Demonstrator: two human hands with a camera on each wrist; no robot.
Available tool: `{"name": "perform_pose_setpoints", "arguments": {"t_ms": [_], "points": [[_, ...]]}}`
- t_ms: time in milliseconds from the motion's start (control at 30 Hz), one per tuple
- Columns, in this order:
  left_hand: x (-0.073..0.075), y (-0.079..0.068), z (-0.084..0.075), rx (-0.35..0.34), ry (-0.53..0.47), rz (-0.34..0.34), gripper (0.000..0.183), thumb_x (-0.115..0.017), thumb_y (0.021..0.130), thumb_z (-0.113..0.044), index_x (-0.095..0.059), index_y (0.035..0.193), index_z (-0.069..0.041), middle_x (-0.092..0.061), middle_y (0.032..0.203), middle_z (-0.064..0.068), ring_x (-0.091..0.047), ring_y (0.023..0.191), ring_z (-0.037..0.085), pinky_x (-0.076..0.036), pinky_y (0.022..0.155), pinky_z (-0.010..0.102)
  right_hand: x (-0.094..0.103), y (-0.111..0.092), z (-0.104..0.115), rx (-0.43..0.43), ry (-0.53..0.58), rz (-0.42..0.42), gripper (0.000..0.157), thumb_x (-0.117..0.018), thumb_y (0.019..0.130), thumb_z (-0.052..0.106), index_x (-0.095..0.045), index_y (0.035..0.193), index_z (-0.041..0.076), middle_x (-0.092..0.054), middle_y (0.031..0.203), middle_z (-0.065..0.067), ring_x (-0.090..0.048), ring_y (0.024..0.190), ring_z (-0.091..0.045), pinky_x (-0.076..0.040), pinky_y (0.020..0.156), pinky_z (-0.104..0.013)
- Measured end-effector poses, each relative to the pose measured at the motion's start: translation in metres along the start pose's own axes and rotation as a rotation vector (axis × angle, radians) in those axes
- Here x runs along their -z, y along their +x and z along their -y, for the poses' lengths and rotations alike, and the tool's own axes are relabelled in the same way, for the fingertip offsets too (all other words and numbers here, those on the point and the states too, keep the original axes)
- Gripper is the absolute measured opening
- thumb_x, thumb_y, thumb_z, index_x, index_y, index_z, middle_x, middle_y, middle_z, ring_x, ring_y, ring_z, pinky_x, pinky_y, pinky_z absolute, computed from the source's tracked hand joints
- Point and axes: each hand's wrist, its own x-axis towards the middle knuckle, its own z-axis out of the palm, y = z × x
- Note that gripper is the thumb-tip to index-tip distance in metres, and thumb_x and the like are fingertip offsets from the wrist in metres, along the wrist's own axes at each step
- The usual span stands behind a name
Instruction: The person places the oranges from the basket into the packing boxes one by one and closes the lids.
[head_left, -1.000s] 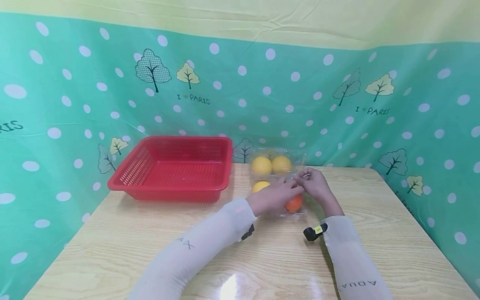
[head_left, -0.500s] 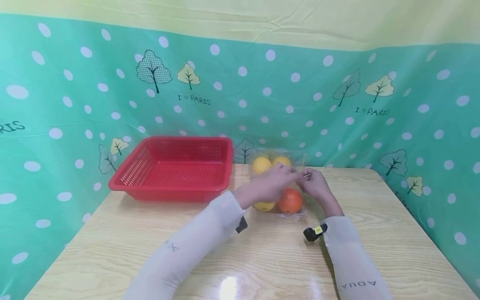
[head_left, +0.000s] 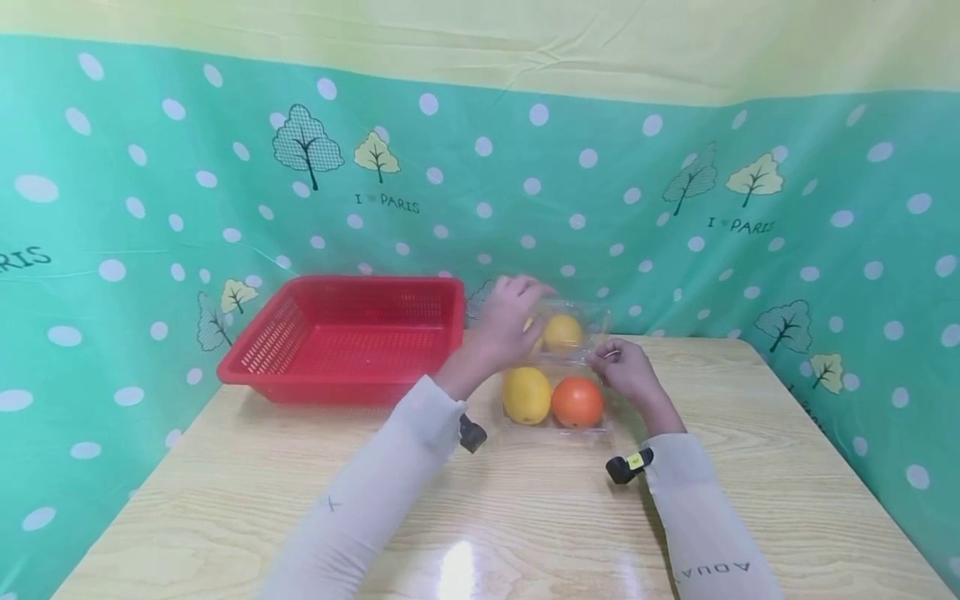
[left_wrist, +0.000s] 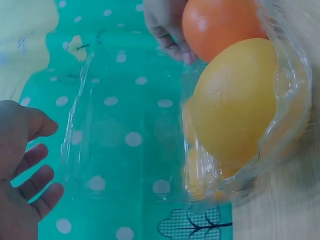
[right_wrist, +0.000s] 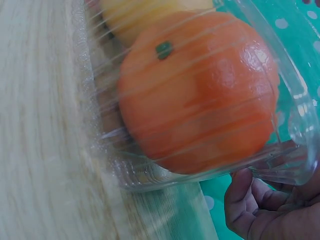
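Observation:
A clear plastic clamshell container (head_left: 555, 430) sits on the table, its transparent lid (left_wrist: 75, 135) raised at the back. In its front lie a yellow fruit (head_left: 527, 396) and an orange (head_left: 577, 402) with a small green stem mark. Behind them, another yellow fruit (head_left: 562, 333) shows through the plastic, and one beside it is partly covered by my left hand (head_left: 504, 327). That hand is up at the lid's left side, fingers spread apart and holding nothing. My right hand (head_left: 628, 368) pinches the container's right edge, thumb and fingertips at the plastic rim.
A red perforated plastic basket (head_left: 352, 390) stands to the left of the container. The wooden table (head_left: 555, 517) reaches back to a green dotted curtain (head_left: 420, 242). Small black cameras are strapped at both wrists.
My left hand has swept from the container's right side up and left across it to the lid's left side, uncovering the front fruits. My right hand has stayed at the right edge.

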Motion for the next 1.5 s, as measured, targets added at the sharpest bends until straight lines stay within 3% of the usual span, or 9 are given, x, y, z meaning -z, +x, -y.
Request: {"name": "perform_pose_setpoints", "arguments": {"t_ms": [200, 400, 567, 667, 833, 1000, 1100, 1267, 1500], "points": [[-0.003, -0.006, 0.016, 0.136, -0.123, -0.132, 0.034, -0.07, 0.095, -0.01, -0.067, 0.129, -0.009, -0.063, 0.128, 0.011, -0.055, 0.116, 0.031, -0.048, 0.097, 0.043, 0.001, 0.0, 0.0, 0.0, 0.001, -0.008, 0.025, -0.061, 0.103, 0.022, -0.058, 0.114, -0.001, -0.063, 0.09, -0.009, -0.058, 0.08, -0.021, -0.053, 0.076, -0.039], [-0.011, -0.01, 0.024, 0.253, -0.154, -0.137, 0.031, -0.066, 0.097, -0.005, -0.069, 0.128, -0.011, -0.065, 0.122, 0.011, -0.058, 0.115, 0.03, -0.048, 0.099, 0.042, 0.0, -0.001, 0.0, -0.01, 0.004, -0.004, 0.026, -0.06, 0.103, 0.022, -0.057, 0.115, -0.001, -0.063, 0.092, -0.01, -0.059, 0.082, -0.023, -0.053, 0.079, -0.042], [-0.016, -0.014, 0.027, 0.246, -0.188, -0.153, 0.025, -0.064, 0.098, 0.0, -0.072, 0.121, -0.004, -0.065, 0.114, 0.014, -0.061, 0.109, 0.031, -0.052, 0.095, 0.041, 0.0, -0.002, 0.002, -0.032, 0.002, -0.002, 0.029, -0.061, 0.103, 0.024, -0.056, 0.117, -0.001, -0.063, 0.095, -0.012, -0.059, 0.084, -0.024, -0.053, 0.08, -0.042], [-0.017, -0.015, 0.029, 0.229, -0.197, -0.172, 0.023, -0.064, 0.098, 0.0, -0.072, 0.119, -0.003, -0.065, 0.11, 0.014, -0.061, 0.106, 0.031, -0.053, 0.093, 0.04, 0.003, -0.004, 0.007, -0.032, -0.024, 0.004, 0.038, -0.062, 0.102, 0.028, -0.053, 0.125, -0.002, -0.063, 0.106, -0.016, -0.061, 0.093, -0.028, -0.053, 0.083, -0.043], [-0.018, -0.016, 0.03, 0.218, -0.196, -0.166, 0.023, -0.063, 0.098, 0.0, -0.072, 0.119, -0.004, -0.065, 0.108, 0.012, -0.061, 0.105, 0.028, -0.054, 0.092, 0.038, 0.017, -0.011, 0.027, 0.062, -0.113, -0.044, 0.063, -0.064, 0.1, 0.035, -0.04, 0.143, -0.005, -0.055, 0.133, -0.029, -0.057, 0.119, -0.044, -0.052, 0.095, -0.053], [-0.018, -0.017, 0.029, 0.214, -0.205, -0.166, 0.022, -0.063, 0.098, 0.001, -0.073, 0.117, -0.004, -0.065, 0.107, 0.012, -0.061, 0.105, 0.028, -0.054, 0.092, 0.038, 0.028, -0.023, 0.054, 0.138, -0.123, -0.106, 0.079, -0.066, 0.099, 0.042, -0.027, 0.154, 0.001, -0.048, 0.143, -0.031, -0.05, 0.129, -0.049, -0.047, 0.101, -0.061], [-0.016, -0.017, 0.028, 0.215, -0.205, -0.163, 0.022, -0.063, 0.098, 0.0, -0.073, 0.118, -0.004, -0.065, 0.107, 0.011, -0.061, 0.104, 0.027, -0.054, 0.092, 0.037, 0.029, -0.028, 0.067, 0.211, -0.16, -0.134, 0.072, -0.063, 0.102, 0.038, -0.031, 0.153, 0.0, -0.049, 0.14, -0.03, -0.051, 0.128, -0.048, -0.048, 0.1, -0.061], [-0.014, -0.019, 0.027, 0.191, -0.19, -0.147, 0.023, -0.062, 0.098, 0.001, -0.071, 0.119, -0.004, -0.064, 0.108, 0.011, -0.061, 0.102, 0.027, -0.054, 0.09, 0.037, 0.03, -0.034, 0.081, 0.346, -0.255, -0.2, 0.038, -0.056, 0.106, 0.018, -0.053, 0.135, -0.006, -0.058, 0.127, -0.027, -0.057, 0.119, -0.044, -0.051, 0.096, -0.058], [-0.009, -0.028, 0.027, 0.109, -0.125, -0.097, 0.024, -0.061, 0.098, 0.0, -0.07, 0.12, -0.005, -0.065, 0.11, 0.012, -0.06, 0.103, 0.028, -0.053, 0.091, 0.036, 0.035, -0.042, 0.089, 0.401, -0.353, -0.202, 0.016, -0.057, 0.102, 0.003, -0.064, 0.113, -0.006, -0.066, 0.105, -0.021, -0.063, 0.097, -0.037, -0.055, 0.085, -0.051]]}}
